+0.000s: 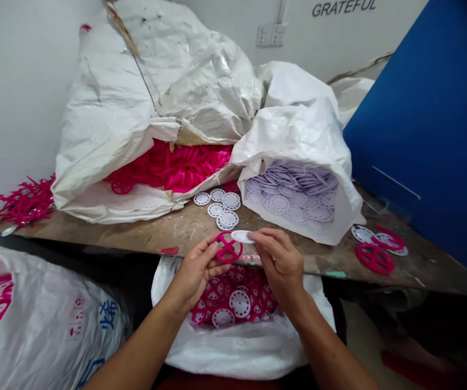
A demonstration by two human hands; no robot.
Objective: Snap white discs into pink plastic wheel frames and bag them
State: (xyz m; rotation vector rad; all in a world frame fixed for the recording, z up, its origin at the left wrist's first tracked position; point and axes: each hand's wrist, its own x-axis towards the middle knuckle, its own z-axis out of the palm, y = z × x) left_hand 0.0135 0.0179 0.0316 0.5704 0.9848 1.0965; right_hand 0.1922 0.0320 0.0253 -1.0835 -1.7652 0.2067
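the left hand (198,268) is pinched on a pink spoked ring (228,247) at the front edge of the bench (184,230), above a white sack (237,352) of pink-and-white pieces. the right hand (284,265) grips a slotted white disc (242,236) by its edge, right at the ring's upper rim, though i cannot tell whether they touch. loose white discs (229,219) lie just behind, between two larger sacks.
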